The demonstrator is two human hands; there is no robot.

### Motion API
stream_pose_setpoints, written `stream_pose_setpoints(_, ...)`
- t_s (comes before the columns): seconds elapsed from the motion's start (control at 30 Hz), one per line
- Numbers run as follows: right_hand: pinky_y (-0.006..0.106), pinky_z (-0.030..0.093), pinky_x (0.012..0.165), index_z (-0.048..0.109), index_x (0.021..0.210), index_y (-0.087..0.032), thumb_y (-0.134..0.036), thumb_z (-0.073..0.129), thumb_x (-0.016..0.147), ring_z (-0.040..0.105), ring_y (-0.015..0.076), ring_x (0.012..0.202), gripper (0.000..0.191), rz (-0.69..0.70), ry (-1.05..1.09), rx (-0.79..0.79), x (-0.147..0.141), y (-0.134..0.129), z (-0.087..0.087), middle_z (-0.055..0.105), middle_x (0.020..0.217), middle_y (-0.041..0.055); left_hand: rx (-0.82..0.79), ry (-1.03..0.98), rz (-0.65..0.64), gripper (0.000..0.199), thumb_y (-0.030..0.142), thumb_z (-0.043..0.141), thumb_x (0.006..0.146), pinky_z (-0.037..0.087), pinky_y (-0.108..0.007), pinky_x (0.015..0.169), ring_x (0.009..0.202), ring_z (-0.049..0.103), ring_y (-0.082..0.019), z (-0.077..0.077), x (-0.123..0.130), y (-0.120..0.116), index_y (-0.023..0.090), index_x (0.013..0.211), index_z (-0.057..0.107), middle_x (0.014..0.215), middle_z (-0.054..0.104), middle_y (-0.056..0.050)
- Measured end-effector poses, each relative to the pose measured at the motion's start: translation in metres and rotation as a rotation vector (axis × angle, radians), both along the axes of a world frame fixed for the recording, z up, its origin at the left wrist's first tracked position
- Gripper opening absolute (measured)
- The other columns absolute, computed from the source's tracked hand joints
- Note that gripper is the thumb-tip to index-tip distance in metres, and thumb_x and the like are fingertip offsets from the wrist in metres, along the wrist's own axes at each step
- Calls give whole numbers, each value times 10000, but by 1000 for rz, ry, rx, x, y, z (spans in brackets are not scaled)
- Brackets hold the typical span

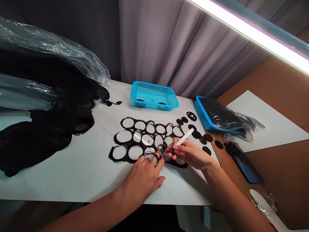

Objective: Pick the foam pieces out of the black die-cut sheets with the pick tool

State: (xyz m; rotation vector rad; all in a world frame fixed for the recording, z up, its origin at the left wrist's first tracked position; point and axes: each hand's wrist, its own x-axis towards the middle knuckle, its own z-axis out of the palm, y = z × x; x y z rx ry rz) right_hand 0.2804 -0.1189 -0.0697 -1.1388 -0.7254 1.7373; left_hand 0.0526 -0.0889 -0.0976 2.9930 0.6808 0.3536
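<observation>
Three rows of black material with large round holes, a cut-out sheet (127, 157), lie on the white table. My left hand (147, 172) rests at the near row with its fingers stretched out and thumb apart. Thin black strands (151, 154) loop over and around its fingertips. Pinched in my right hand (189, 153) is a slim white pen-like tool (184, 137), its pale end pointing up and away. Its lower tip, among the strands near my left fingertips, is too small to make out. Several black discs (196, 134) lie beyond my right hand.
A blue basket (154, 104) stands at the back. Another blue basket (205, 117), at right, bears a black plastic-wrapped bundle (217, 114). Black material (36, 138) and clear plastic (60, 42) pile up at left. A dark blue box (246, 167) lies at right, below a bright lamp (253, 30).
</observation>
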Motion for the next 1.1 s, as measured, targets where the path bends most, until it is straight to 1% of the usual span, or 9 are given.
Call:
stream_pose_setpoints(0.13, 214, 560, 777, 542, 803, -158, -282, 780, 825, 693, 132, 851, 270, 54, 105, 54, 3, 8, 16, 694, 966, 68, 91, 107, 23, 712, 524, 704, 860, 447, -362, 743, 714, 592, -199, -4, 10, -2, 121, 1419, 522, 1218, 655, -116)
stream_pose_setpoints(0.33, 279, 504, 1053, 583, 789, -165, -262, 810, 770, 666, 187, 1118, 247, -112, 88, 153, -1, 55, 41, 713, 1046, 80, 124, 118, 7, 608, 531, 643, 911, 416, -387, 805, 764, 590, -206, -12, 9, -5, 99, 1337, 604, 1194, 663, -105)
stream_pose_setpoints(0.5, 299, 489, 1105, 611, 791, -168, -251, 840, 730, 645, 214, 1174, 251, -305, 84, 216, -1, 80, 39, 712, 986, 68, 122, 117, 8, 692, 531, 636, 915, 416, -385, 778, 762, 584, -200, -13, 9, -6, 92, 1437, 517, 1274, 636, -103)
stream_pose_setpoints(0.73, 239, 464, 1118, 612, 736, -172, -187, 822, 709, 641, 193, 1177, 212, -488, 108, 300, 10, 83, 42, 705, 975, 62, 72, 72, -6, 690, 466, 683, 891, 470, -391, 757, 763, 605, -209, -14, 9, -3, 82, 1437, 508, 1369, 591, -102)
stream_pose_setpoints(0.8, 271, 451, 1139, 622, 734, -185, -199, 808, 738, 653, 185, 1151, 186, -504, 73, 326, 9, 76, 48, 704, 914, 31, -27, -14, -34, 629, 405, 727, 863, 490, -383, 760, 792, 622, -205, -9, 7, 0, 113, 1390, 546, 1423, 542, -117)
stream_pose_setpoints(0.9, 323, 433, 1161, 632, 735, -192, -220, 807, 766, 667, 185, 1115, 180, -447, 74, 304, 1, 55, 51, 696, 875, 8, -371, -269, -4, 405, 319, 688, 894, 507, -319, 756, 841, 623, -173, 8, -3, 9, 201, 1272, 604, 1320, 588, -83)
stream_pose_setpoints(1.0, 287, 475, 1110, 642, 741, -175, -217, 815, 767, 658, 179, 1122, 179, -394, 160, 212, -10, 30, 44, 698, 924, 33, -780, -490, 227, 196, 335, 557, 962, 443, -236, 562, 631, 518, -115, 26, -21, 24, 220, 1102, 631, 902, 626, -8)
stream_pose_setpoints(1.03, 253, 508, 1059, 649, 749, -168, -214, 826, 754, 660, 169, 1105, 183, -402, 188, 164, -12, 23, 40, 702, 959, 49, -871, -538, 301, 199, 358, 539, 968, 427, -226, 540, 618, 501, -113, 31, -28, 30, 213, 1075, 623, 837, 607, 1)
stream_pose_setpoints(1.1, 175, 556, 914, 664, 760, -155, -202, 865, 699, 673, 134, 1009, 216, -477, 231, 70, -12, 14, 31, 703, 1019, 77, -911, -581, 394, 218, 383, 530, 968, 438, -221, 566, 667, 526, -121, 33, -41, 39, 204, 1054, 621, 836, 621, -4)
